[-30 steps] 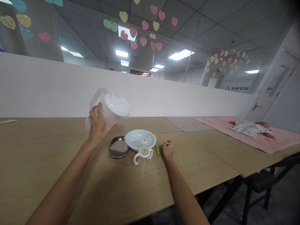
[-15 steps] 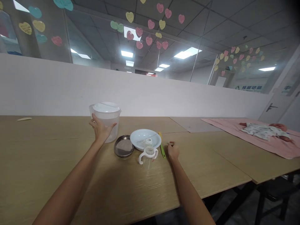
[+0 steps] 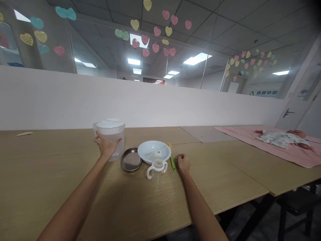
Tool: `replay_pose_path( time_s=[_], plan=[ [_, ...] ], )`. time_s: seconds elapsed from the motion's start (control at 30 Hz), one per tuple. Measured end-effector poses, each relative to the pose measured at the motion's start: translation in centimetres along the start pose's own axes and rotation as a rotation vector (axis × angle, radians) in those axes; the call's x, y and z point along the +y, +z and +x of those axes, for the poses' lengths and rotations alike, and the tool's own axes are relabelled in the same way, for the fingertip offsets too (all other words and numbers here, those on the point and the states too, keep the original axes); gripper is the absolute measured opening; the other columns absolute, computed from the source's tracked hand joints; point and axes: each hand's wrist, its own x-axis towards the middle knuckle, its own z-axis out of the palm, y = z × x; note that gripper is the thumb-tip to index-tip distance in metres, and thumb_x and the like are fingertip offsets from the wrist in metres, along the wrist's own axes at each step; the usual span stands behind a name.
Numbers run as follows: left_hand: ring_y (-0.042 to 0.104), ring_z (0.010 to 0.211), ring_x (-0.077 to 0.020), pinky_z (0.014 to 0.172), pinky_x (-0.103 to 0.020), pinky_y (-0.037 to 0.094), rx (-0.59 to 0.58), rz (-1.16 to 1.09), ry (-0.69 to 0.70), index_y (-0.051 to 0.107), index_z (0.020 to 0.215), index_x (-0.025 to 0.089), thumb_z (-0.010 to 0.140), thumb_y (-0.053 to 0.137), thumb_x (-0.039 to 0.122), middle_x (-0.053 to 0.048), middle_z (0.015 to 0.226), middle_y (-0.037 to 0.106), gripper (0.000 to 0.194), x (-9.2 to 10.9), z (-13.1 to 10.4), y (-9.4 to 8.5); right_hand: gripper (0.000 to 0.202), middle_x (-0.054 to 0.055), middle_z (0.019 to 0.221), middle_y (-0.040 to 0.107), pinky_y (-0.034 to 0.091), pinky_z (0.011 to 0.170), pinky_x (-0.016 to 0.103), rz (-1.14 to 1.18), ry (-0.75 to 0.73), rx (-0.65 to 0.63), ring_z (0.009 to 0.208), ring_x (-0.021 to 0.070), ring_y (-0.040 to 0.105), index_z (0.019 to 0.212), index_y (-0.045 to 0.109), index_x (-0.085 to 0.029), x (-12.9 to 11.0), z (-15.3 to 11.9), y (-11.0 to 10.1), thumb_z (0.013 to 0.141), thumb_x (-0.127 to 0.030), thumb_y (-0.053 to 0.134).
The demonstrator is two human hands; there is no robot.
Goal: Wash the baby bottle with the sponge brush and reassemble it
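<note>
My left hand (image 3: pixel 107 147) is wrapped against the near side of a translucent plastic pitcher (image 3: pixel 119 142) with a lid, its thumb and fingers spread round the wall. To the right of the pitcher lies a shallow round metal dish (image 3: pixel 130 160). Beside that is a white bowl (image 3: pixel 145 147) holding a clear, thin item and a white-collared part. In front of the bowl stands a clear baby bottle (image 3: pixel 158 164), uncapped, with white side handles. My right hand (image 3: pixel 184 163) rests curled on the table, right of a green and yellow brush (image 3: pixel 173 162); whatever its fingers hold is hidden.
A baby doll (image 3: pixel 276 139) in patterned clothes lies on a pink cloth (image 3: pixel 233 132) at the right. A small pale flat piece (image 3: pixel 24 134) sits at the far left. Behind the wooden table (image 3: pixel 213 180) runs a white wall (image 3: pixel 155 107); a dark stool (image 3: pixel 296 202) stands below right.
The pitcher, with my left hand on it, has shifted slightly nearer and left relative to the metal dish. My right hand stays curled in about the same place. The view has tilted up a little.
</note>
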Motion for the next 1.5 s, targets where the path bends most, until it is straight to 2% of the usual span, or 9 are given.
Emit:
replay_pose_path(
  time_s=[0.17, 0.33, 0.4, 0.53, 0.63, 1.0, 1.17, 1.33, 1.5],
  plan=[
    [0.018, 0.131, -0.0435, 0.100, -0.062, 0.026, 0.043, 0.013, 0.004, 0.000, 0.141, 0.004, 0.058, 0.078, 0.041, -0.032, 0.137, 0.019, 0.120, 0.4, -0.4, -0.3, 0.028, 0.007, 0.090, 0.068, 0.037, 0.062, 0.023, -0.030, -0.008, -0.007, 0.080, 0.0177, 0.061, 0.095, 0.065, -0.016, -0.4, -0.2, -0.2, 0.080, -0.024, 0.043],
    [0.016, 0.136, -0.0333, 0.111, -0.049, 0.016, 0.344, -0.144, 0.472, 0.019, 0.140, 0.007, 0.070, 0.066, 0.032, -0.023, 0.145, 0.018, 0.088, 3.3, -2.4, -0.6, 0.027, 0.008, 0.085, 0.068, 0.036, 0.059, 0.023, -0.055, -0.014, -0.025, 0.077, 0.0179, 0.061, 0.091, 0.066, -0.016, -0.9, -0.4, -0.1, 0.079, -0.025, 0.044],
    [0.033, 0.129, -0.0275, 0.109, -0.041, 0.026, 0.167, -0.216, 0.654, 0.039, 0.132, 0.013, 0.078, 0.056, 0.030, -0.015, 0.136, 0.040, 0.059, 4.6, -3.9, 0.0, 0.026, 0.008, 0.082, 0.068, 0.035, 0.058, 0.023, -0.064, -0.021, -0.036, 0.074, 0.0178, 0.061, 0.089, 0.066, -0.016, -1.1, -0.6, -0.1, 0.079, -0.026, 0.044],
    [0.058, 0.101, -0.0219, 0.093, -0.034, 0.042, -0.611, -0.089, 0.766, 0.064, 0.101, 0.019, 0.085, 0.042, 0.028, -0.007, 0.103, 0.066, 0.029, 5.9, -7.2, 2.7, 0.026, 0.008, 0.081, 0.068, 0.034, 0.056, 0.023, -0.087, -0.051, -0.060, 0.073, 0.0175, 0.061, 0.086, 0.066, -0.016, -1.5, -1.1, -0.1, 0.080, -0.029, 0.044],
    [0.059, 0.096, -0.0215, 0.089, -0.031, 0.043, -0.835, 0.000, 0.770, 0.068, 0.093, 0.017, 0.084, 0.042, 0.029, -0.008, 0.100, 0.067, 0.029, 6.1, -8.7, 4.5, 0.026, 0.007, 0.080, 0.068, 0.034, 0.056, 0.023, -0.114, -0.087, -0.091, 0.073, 0.0181, 0.062, 0.082, 0.066, -0.017, -1.9, -1.4, 0.0, 0.081, -0.031, 0.045],
    [0.054, 0.084, -0.0215, 0.073, -0.030, 0.038, -0.758, 0.255, 0.808, 0.059, 0.064, 0.018, 0.079, 0.049, 0.031, -0.008, 0.085, 0.061, 0.022, 6.4, -9.0, 5.1, 0.024, 0.008, 0.085, 0.070, 0.039, 0.070, 0.027, -0.300, -0.191, -0.197, 0.083, 0.0210, 0.063, 0.083, 0.067, -0.019, -2.8, -1.9, 0.0, 0.080, -0.034, 0.050],
    [0.054, 0.072, -0.0198, 0.064, -0.028, 0.035, -0.783, 0.291, 0.700, 0.056, 0.062, 0.018, 0.080, 0.046, 0.034, -0.006, 0.070, 0.060, 0.026, 6.2, -9.2, 5.3, 0.025, 0.008, 0.088, 0.070, 0.040, 0.075, 0.030, -0.381, -0.209, -0.222, 0.086, 0.0221, 0.064, 0.084, 0.068, -0.020, -3.2, -2.2, -0.2, 0.081, -0.036, 0.050],
    [0.056, 0.069, -0.0159, 0.061, -0.024, 0.035, -0.885, 0.109, 0.598, 0.056, 0.067, 0.019, 0.076, 0.047, 0.031, -0.001, 0.073, 0.064, 0.017, 6.1, -9.4, 5.3, 0.025, 0.009, 0.089, 0.069, 0.041, 0.072, 0.029, -0.395, -0.193, -0.227, 0.086, 0.0225, 0.064, 0.085, 0.067, -0.019, -3.1, -2.1, -0.1, 0.081, -0.035, 0.048],
    [0.059, 0.077, -0.0170, 0.072, -0.024, 0.041, -0.812, -0.152, 0.542, 0.059, 0.074, 0.021, 0.075, 0.047, 0.031, 0.000, 0.079, 0.066, 0.015, 5.8, -9.7, 4.4, 0.019, 0.010, 0.084, 0.068, 0.041, 0.066, 0.027, -0.381, -0.149, -0.173, 0.081, 0.0215, 0.063, 0.084, 0.064, -0.017, -2.8, -2.1, 0.0, 0.078, -0.029, 0.051]
  ],
)
